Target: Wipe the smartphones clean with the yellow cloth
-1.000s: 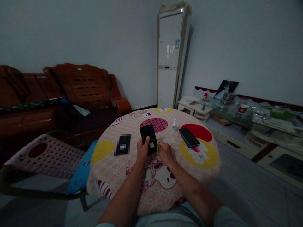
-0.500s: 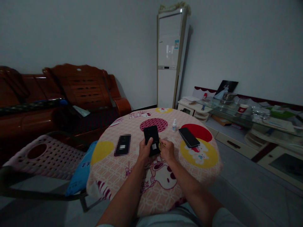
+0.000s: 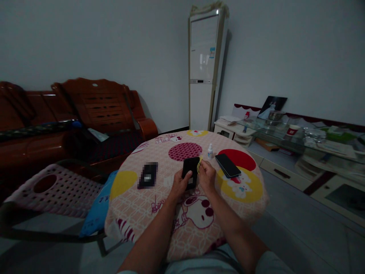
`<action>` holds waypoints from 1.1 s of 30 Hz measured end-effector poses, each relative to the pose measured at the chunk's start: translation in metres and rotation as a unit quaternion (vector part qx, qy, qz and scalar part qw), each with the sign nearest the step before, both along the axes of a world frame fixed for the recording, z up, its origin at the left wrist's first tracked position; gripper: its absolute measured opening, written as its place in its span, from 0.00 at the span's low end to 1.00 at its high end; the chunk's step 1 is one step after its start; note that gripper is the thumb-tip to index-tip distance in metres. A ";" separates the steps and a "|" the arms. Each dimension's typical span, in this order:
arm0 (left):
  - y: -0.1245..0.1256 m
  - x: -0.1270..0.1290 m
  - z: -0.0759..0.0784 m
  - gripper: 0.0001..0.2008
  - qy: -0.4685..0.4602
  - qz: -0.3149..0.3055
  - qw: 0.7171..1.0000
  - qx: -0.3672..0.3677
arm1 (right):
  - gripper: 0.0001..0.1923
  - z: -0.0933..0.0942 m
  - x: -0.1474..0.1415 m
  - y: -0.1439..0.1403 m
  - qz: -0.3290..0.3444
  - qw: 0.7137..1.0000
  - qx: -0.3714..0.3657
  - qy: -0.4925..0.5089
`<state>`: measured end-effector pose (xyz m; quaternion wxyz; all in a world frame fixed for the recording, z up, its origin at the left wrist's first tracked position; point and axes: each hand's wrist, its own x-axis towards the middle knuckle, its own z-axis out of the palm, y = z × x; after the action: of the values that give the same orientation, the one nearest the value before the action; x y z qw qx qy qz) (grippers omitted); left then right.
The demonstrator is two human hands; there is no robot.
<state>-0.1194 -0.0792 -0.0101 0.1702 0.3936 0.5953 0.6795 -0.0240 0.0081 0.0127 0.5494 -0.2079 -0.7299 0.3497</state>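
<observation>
My left hand (image 3: 179, 183) grips a flat black phone (image 3: 191, 165) by its left side, the thumb lying across its face. A small pale patch shows low on that face. At the phone's right edge, my right hand (image 3: 207, 175) pinches a thin yellow cord (image 3: 199, 166). Whether the cord is fixed to the phone I cannot tell. Right of my hands another black phone (image 3: 228, 166) lies aslant on the tablecloth. A small white bottle (image 3: 210, 151) stands upright behind it. On the left lies a dark, pixelated flat object (image 3: 147, 176) with a white patch.
A patterned cloth covers the round table (image 3: 137, 205). A woven chair (image 3: 57, 186) with a blue cushion (image 3: 98, 207) stands at the left, before a wooden sofa (image 3: 99, 110). Behind is a tall air conditioner (image 3: 202, 102). A cluttered glass-topped cabinet (image 3: 273, 133) runs along the right.
Both hands have shifted a little to the right with the phone and the cord. The phone's face is turned more to the side. The things lying on the table have not moved.
</observation>
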 end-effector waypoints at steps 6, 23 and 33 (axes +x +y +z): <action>-0.001 -0.005 0.003 0.19 -0.117 0.081 0.989 0.050 | 0.10 -0.018 -0.009 -0.014 0.052 0.995 0.021 -0.085; 0.004 -0.017 0.006 0.19 -0.333 0.160 0.911 0.185 | 0.09 -0.039 -0.018 -0.027 0.171 0.929 -0.322 -0.065; 0.009 -0.019 0.005 0.20 -0.340 0.017 0.922 0.181 | 0.13 -0.039 -0.016 0.001 0.117 0.911 -0.386 0.092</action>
<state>-0.1387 -0.0701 -0.0047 0.2767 0.1524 0.3748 0.8716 -0.0403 0.0093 -0.0266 0.4464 -0.2838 -0.5035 0.6832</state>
